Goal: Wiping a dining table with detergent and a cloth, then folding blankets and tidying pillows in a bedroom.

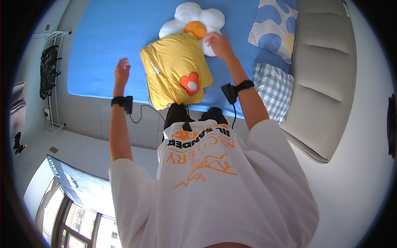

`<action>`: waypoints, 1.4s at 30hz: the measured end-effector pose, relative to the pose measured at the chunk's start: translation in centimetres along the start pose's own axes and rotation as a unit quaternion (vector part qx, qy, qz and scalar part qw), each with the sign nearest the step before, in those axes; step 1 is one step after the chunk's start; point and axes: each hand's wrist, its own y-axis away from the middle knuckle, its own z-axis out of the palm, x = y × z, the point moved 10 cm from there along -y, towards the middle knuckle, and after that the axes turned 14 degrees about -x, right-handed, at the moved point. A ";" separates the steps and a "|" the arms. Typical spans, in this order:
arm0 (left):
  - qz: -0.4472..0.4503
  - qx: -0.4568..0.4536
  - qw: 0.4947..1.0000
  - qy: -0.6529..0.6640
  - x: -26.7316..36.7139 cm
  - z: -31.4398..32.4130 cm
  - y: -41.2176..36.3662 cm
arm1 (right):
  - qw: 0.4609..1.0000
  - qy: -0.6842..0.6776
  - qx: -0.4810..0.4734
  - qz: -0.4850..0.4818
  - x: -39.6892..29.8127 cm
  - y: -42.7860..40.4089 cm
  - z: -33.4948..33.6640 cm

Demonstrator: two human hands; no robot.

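A folded yellow quilt [175,66] lies at the near edge of the bed, in front of my legs. It bears an orange appliqué [189,84] with a white round centre. My left hand [122,73] is raised to the left of the quilt, apart from it, its fingers loosely bent and nothing visible in them. Beyond the quilt lies a white flower-shaped cushion [189,12] with an orange centre, its near part covered. My right hand [219,46] is over that cushion's right side, fingers slightly blurred and loosely curled; whether it touches the cushion is unclear.
Blue sheet [105,40] covers the bed. At right are a patterned pillow [273,28], a checked pillow [273,91] and the padded grey headboard [325,74]. A white metal rack [55,77] stands left. Cables hang from my black wrist devices [229,93].
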 end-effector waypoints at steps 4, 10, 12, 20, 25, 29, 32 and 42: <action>-0.254 -0.074 0.960 0.097 -14.7 10.1 8.5 | 0.979 -0.048 -0.161 0.113 7.5 6.7 10.4; -0.386 -0.166 0.810 0.409 -15.0 24.9 14.8 | 0.868 -0.126 -0.283 0.387 23.2 22.1 23.8; -0.355 -0.170 0.796 0.461 -13.1 28.7 13.6 | 0.866 -0.149 -0.187 0.439 26.8 24.5 24.9; -0.371 -0.119 0.891 0.235 -14.5 32.0 10.1 | 0.706 -0.588 0.097 0.383 30.1 17.3 26.1; -0.392 -0.045 0.861 0.320 -13.6 27.7 10.4 | 0.617 -0.630 0.182 0.435 30.0 15.7 26.4; -0.373 -0.044 0.893 0.248 -13.6 23.6 13.1 | 0.751 -0.511 0.136 0.396 25.8 17.4 26.8; -0.287 -0.096 0.950 0.081 -13.8 21.6 14.6 | 0.762 -0.447 0.114 0.454 23.6 20.3 28.5; -0.407 -0.130 0.869 0.249 -16.5 26.6 16.7 | 0.847 -0.296 0.166 0.410 28.1 18.5 25.6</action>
